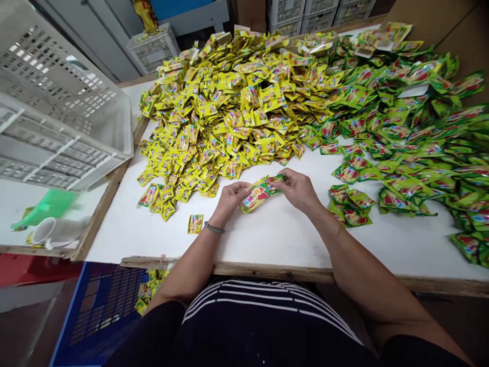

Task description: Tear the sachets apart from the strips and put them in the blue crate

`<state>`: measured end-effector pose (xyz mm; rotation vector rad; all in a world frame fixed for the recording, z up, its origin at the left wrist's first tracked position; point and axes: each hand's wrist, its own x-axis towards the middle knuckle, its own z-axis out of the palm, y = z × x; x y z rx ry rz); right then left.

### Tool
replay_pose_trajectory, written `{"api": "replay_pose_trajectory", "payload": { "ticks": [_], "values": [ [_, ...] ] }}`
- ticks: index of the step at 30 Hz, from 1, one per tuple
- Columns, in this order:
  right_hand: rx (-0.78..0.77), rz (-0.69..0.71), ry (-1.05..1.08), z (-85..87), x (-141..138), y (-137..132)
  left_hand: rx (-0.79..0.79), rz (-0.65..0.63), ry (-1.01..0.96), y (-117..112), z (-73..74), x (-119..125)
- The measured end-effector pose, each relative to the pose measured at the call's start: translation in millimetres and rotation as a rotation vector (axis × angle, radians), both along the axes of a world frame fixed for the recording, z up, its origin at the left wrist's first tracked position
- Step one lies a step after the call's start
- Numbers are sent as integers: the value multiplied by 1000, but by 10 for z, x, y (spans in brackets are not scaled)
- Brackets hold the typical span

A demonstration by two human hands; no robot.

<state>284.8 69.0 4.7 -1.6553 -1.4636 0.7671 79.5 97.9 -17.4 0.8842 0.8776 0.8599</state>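
My left hand (232, 200), with a beaded bracelet at the wrist, pinches the left end of a yellow-green printed packet (255, 199) above the white tabletop. At the other end, my right hand (301, 189) has its thumb and fingers closed on a green packet part (275, 183). Whether this is one packet or two overlapping ones, I cannot tell. A big heap of small yellow sachets (229, 122) lies just beyond my hands. Green packets (412, 153) are piled to the right, with a small bunch (350, 205) near my right forearm. One single yellow sachet (195, 224) lies left of my left wrist.
A white plastic crate (122, 127) stands tilted at the left, beside the table's wooden edge (103, 204). Below it are a white cup (53, 232) and a green plastic piece (48, 208). A blue crate (95, 306) with packets sits under the front edge.
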Motion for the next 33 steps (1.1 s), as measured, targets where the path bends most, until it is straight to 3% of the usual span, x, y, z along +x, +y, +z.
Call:
{"api": "replay_pose_trajectory", "payload": {
  "ticks": [7, 15, 26, 28, 31, 33],
  "values": [
    [-116, 39, -15, 35, 71, -15, 58, -44, -26, -35, 52, -5],
    [46, -78, 240, -27, -114, -35, 5, -114, -20, -92, 6, 70],
    [-25, 161, 35, 176, -337, -188, 45, -41, -44, -130, 19, 116],
    [67, 118, 17, 190, -326, -190, 42, -18, -46, -122, 14, 123],
    [262, -104, 8, 155, -293, -168, 37, 90, -74, -106, 2, 136],
    [244, -133, 96, 91, -301, -153, 46, 144, -105, -108, 4, 135]
  ]
}}
